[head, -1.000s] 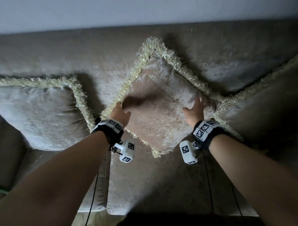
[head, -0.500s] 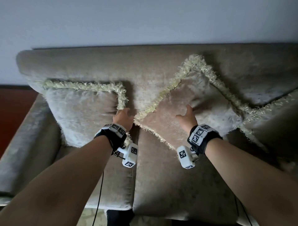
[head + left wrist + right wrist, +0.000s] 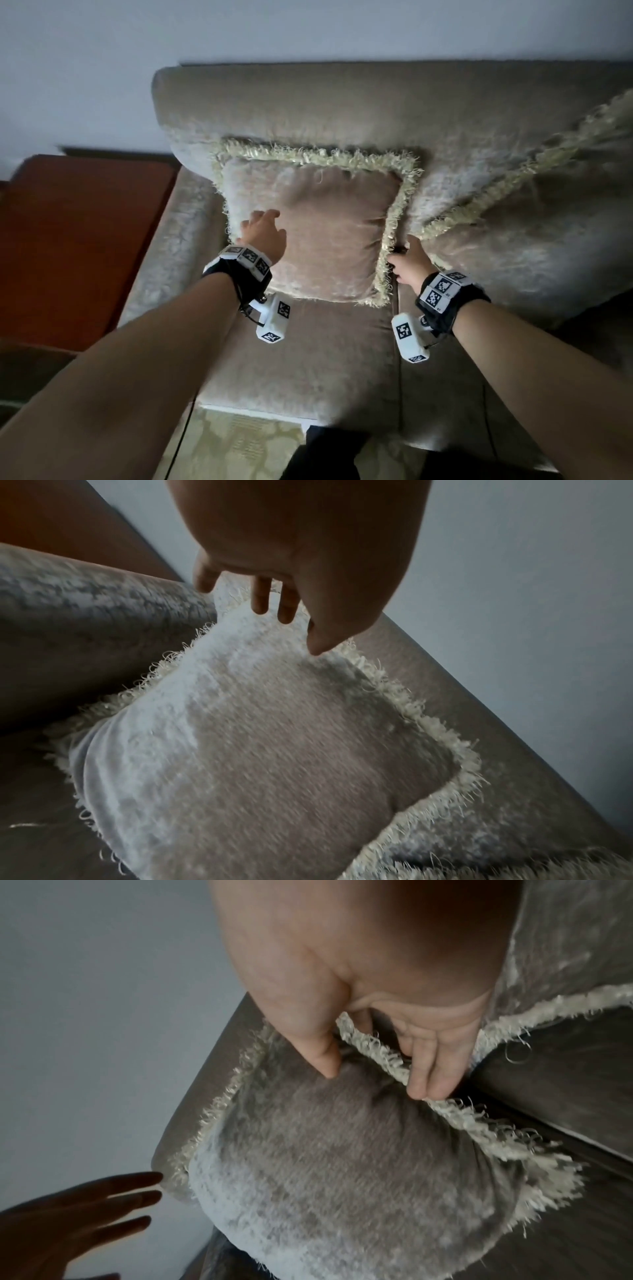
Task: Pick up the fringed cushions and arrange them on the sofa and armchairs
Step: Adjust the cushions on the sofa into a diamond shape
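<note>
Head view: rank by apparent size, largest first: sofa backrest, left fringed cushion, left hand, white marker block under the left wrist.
1. sofa backrest
2. left fringed cushion
3. left hand and white marker block: look alike in size, and the block sits nearer the camera, so no ranking between them.

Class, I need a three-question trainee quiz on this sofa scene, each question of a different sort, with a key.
1. True or false: the right hand pinches the fringe of the left cushion.
2. Multiple choice: the left hand is
A. gripping the cushion's top fringe
B. open at the cushion's left side
C. resting on the floor
3. Fill in: the left cushion leans upright against the sofa ____.

Key: 1 true. 2 B. 3 backrest.
</note>
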